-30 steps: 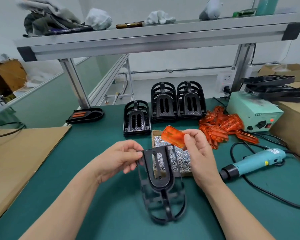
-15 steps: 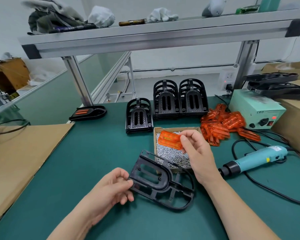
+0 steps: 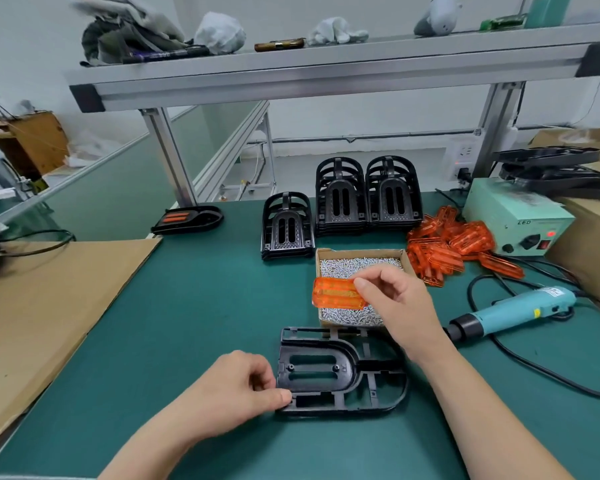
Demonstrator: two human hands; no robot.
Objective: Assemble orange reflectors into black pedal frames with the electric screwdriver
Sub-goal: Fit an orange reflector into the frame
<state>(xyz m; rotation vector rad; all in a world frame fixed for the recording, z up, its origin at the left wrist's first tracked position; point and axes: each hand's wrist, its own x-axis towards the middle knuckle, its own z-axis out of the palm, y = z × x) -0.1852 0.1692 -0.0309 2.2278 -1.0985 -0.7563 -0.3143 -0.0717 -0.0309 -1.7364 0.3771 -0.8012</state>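
Observation:
A black pedal frame (image 3: 340, 372) lies flat on the green mat, inner side up, its rounded end to the right. My left hand (image 3: 236, 389) pinches its near left corner. My right hand (image 3: 395, 299) holds an orange reflector (image 3: 336, 293) by its right end, above the screw box and just beyond the frame. The teal electric screwdriver (image 3: 513, 311) rests on the mat to the right, untouched.
A cardboard box of small screws (image 3: 357, 261) sits behind the frame. Stacks of black frames (image 3: 364, 195) and a pile of orange reflectors (image 3: 454, 244) stand farther back. A green power unit (image 3: 513, 216) is at right, cardboard sheet (image 3: 49, 292) at left, a finished pedal (image 3: 187, 218) beyond.
The frame went from upright in my left hand to lying flat on the mat. My right hand carried the reflector down and closer over the screw box.

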